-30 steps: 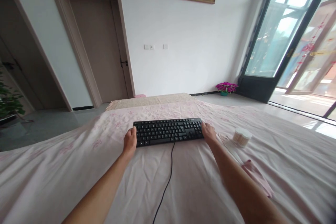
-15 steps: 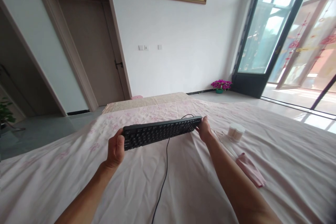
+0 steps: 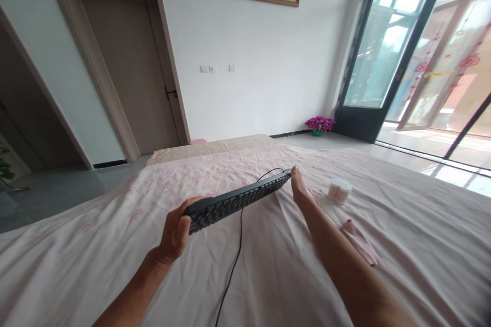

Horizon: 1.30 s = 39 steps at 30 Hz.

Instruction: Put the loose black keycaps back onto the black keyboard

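A black keyboard (image 3: 241, 196) is held up over the bed sheet, tilted so that its keys face me at a steep angle. My left hand (image 3: 176, 230) grips its left end, thumb in front and fingers behind. At the far right end, my right hand (image 3: 297, 184) clasps the other short edge; most of its fingers are hidden. The left end is nearer to me and lower than the right. From behind the keyboard a black cable (image 3: 238, 255) loops out and runs down across the sheet towards me.
Right of my right forearm lie a round clear tub of cotton swabs (image 3: 339, 190), a few loose swabs (image 3: 315, 191) and a folded pink cloth (image 3: 359, 241). A pale floral sheet (image 3: 115, 245) covers the wide surface. Pink flowers in a pot (image 3: 319, 125) stand by the glass door.
The keyboard's left end has come lower and slightly right with my left hand, so the keyboard slants more and its keys look more foreshortened. Both hands keep their hold.
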{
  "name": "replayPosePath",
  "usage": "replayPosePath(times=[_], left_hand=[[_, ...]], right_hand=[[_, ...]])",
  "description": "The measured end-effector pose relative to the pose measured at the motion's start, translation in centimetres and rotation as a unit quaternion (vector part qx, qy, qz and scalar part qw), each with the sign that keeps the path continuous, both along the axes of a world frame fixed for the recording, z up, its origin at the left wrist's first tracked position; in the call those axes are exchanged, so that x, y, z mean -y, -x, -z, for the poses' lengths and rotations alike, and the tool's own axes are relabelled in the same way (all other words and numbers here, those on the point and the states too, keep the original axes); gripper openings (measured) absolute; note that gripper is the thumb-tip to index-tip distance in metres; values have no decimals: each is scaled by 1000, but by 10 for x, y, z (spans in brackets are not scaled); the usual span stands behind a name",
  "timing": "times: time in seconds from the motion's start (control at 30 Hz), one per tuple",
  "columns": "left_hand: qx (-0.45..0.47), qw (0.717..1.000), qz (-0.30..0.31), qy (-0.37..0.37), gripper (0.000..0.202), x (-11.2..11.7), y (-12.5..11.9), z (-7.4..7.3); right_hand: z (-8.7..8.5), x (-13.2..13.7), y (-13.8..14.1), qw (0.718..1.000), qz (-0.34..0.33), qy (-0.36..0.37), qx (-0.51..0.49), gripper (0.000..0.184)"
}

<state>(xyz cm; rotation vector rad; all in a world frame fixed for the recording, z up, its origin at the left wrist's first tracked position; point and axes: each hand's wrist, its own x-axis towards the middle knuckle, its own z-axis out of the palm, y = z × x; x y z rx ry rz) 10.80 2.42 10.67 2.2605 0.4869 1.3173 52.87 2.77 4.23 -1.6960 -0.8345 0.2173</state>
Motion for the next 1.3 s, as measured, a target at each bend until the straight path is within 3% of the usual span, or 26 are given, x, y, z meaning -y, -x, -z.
replayPosePath(times=[0.27,0.43,0.57,0.7,0.83,0.97,1.07,1.1,1.2,1.3], left_hand=[[-16,1000,-1,-27,59,-8,7,1],[-39,994,27,-101,56,-6,4,-4],[-52,987,45,-144,57,-5,1,-8],[-55,984,42,-164,58,-6,1,-8],[-55,985,36,-162,58,-7,2,-6],[-73,980,54,-178,58,-8,2,-5],[-74,979,49,-184,58,-6,2,-6],[-75,978,51,-189,59,-6,2,-7],[-89,973,62,-202,59,-3,1,-9],[-99,974,63,-193,57,-3,1,-10]], right_hand=[[-42,37,17,983,20,42,179,64],[-54,53,46,919,-132,90,360,56],[-54,59,58,929,-44,51,364,60],[-54,59,63,906,-139,91,390,53],[-55,57,65,918,-63,66,385,57],[-57,58,65,897,-138,112,405,54],[-59,60,67,908,-63,80,406,56],[-60,61,67,910,-59,76,404,55],[-60,61,67,898,-144,112,400,54],[-61,62,66,912,-99,79,391,54]])
